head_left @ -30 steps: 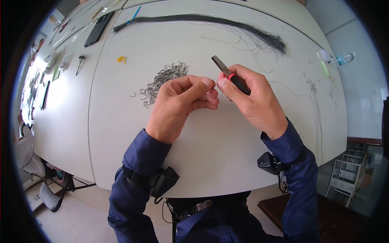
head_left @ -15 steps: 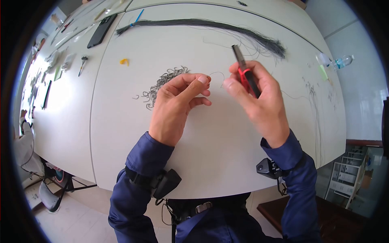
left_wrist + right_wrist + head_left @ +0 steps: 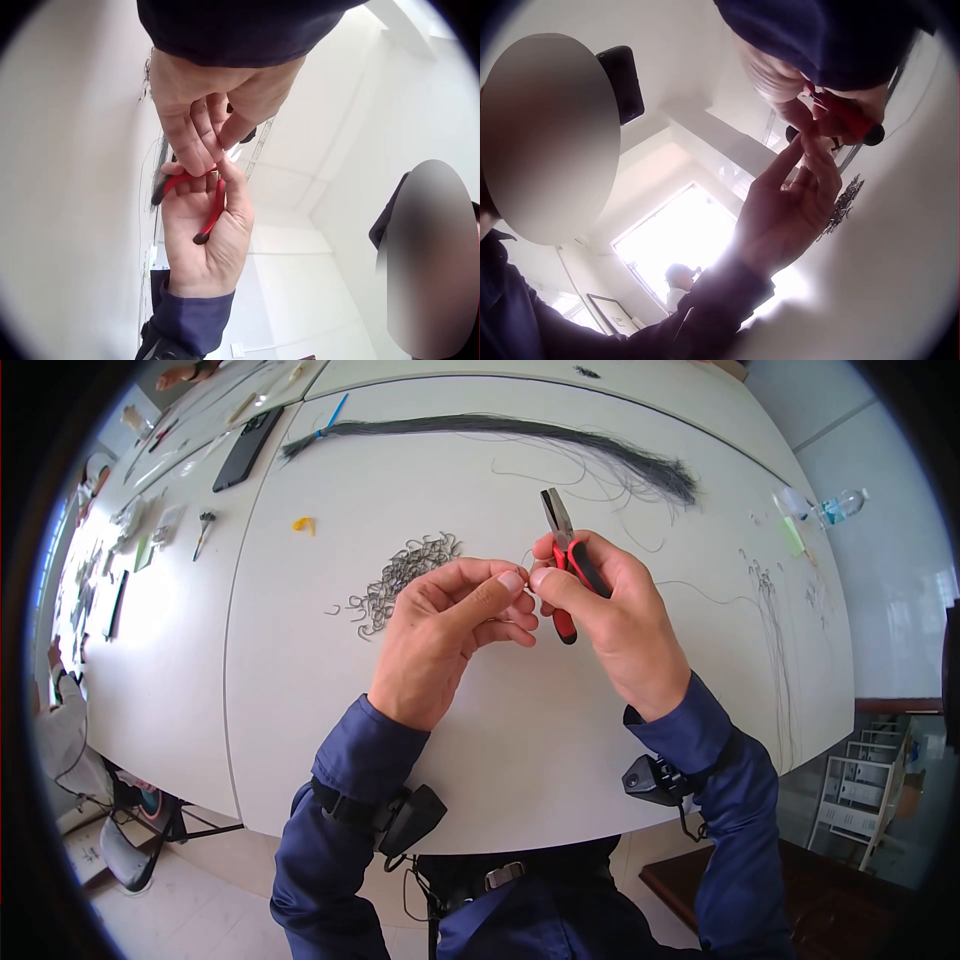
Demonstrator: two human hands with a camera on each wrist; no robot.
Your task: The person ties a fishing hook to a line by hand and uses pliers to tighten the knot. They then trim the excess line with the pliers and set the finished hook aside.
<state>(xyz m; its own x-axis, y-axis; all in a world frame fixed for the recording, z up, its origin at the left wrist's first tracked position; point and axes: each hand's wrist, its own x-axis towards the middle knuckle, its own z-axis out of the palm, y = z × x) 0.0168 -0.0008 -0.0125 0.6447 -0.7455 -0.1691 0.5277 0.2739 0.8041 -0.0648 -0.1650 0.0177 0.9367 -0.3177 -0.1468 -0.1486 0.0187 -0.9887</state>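
Observation:
My left hand (image 3: 430,625) pinches a thin line between thumb and forefinger; whatever else lies in that pinch is hidden by the fingertips. A small loop of the line rises just above the fingers in the head view. Pliers with red and black handles (image 3: 584,565) lie in my right hand (image 3: 630,610), their metal nose pointing up and away, the handles spread. Its thumb and forefinger meet the left fingertips. Beyond the left hand is a pile of small dark curved hooks (image 3: 402,575). In the left wrist view, the red handles (image 3: 218,210) cross the right palm.
A long bundle of dark strands (image 3: 440,424) with a blue tie stretches across the back. Loose strands (image 3: 770,595) lie at right near a plastic bottle (image 3: 842,507). At left are a yellow piece (image 3: 304,525) and a black phone (image 3: 247,450). Another person's hand (image 3: 178,375) shows at top left.
My right hand moved away to the right, baring a loop of line, then came back to the left fingertips. The pliers turned in it, and their handles now show spread.

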